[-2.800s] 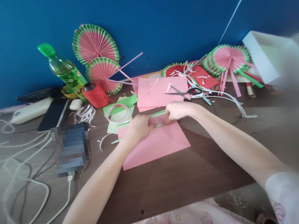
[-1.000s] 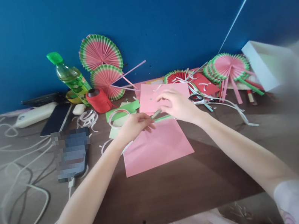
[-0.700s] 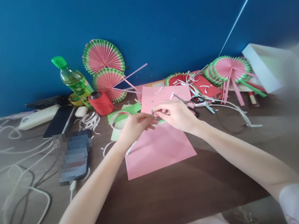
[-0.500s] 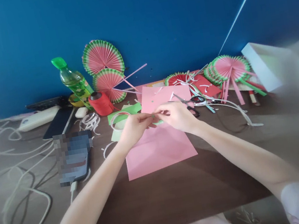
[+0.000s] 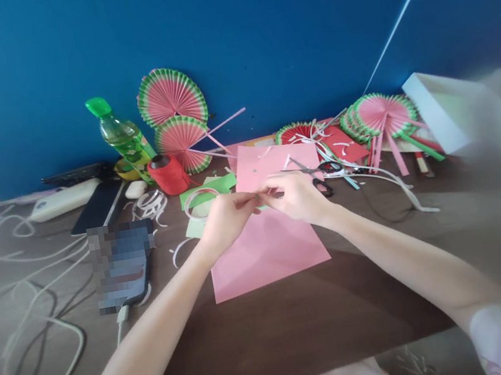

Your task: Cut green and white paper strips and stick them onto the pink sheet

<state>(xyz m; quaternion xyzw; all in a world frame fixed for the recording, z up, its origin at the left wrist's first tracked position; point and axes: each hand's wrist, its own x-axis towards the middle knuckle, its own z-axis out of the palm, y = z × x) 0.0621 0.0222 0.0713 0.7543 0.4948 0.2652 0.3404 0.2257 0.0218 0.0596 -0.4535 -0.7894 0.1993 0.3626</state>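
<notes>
Over a pink paper sheet (image 5: pixel 269 255), my left hand (image 5: pixel 229 218) and my right hand (image 5: pixel 296 198) meet fingertip to fingertip. Both are closed in a pinch on a small green scrap of paper (image 5: pixel 257 195), mostly hidden between the fingers. Another pink sheet (image 5: pixel 251 167) lies just behind the hands. Left of my left hand are green paper pieces (image 5: pixel 221 184) with a roll of tape (image 5: pixel 187 209) on them. Beyond my right hand rest scissors (image 5: pixel 331 167) with black handles, among white paper strips (image 5: pixel 307 138).
Pleated watermelon-coloured fans (image 5: pixel 182 138) lean on the blue wall, and more fans (image 5: pixel 385 114) lie at right near a white box (image 5: pixel 440 117). A green-capped bottle (image 5: pixel 124 135) and red thread spool (image 5: pixel 169 174) stand left. A phone (image 5: pixel 128 262) and looped cables (image 5: pixel 80 334) cover the left side.
My hands stay in nearly the same place. The fingertips have shifted slightly, and the green scrap shows less than before.
</notes>
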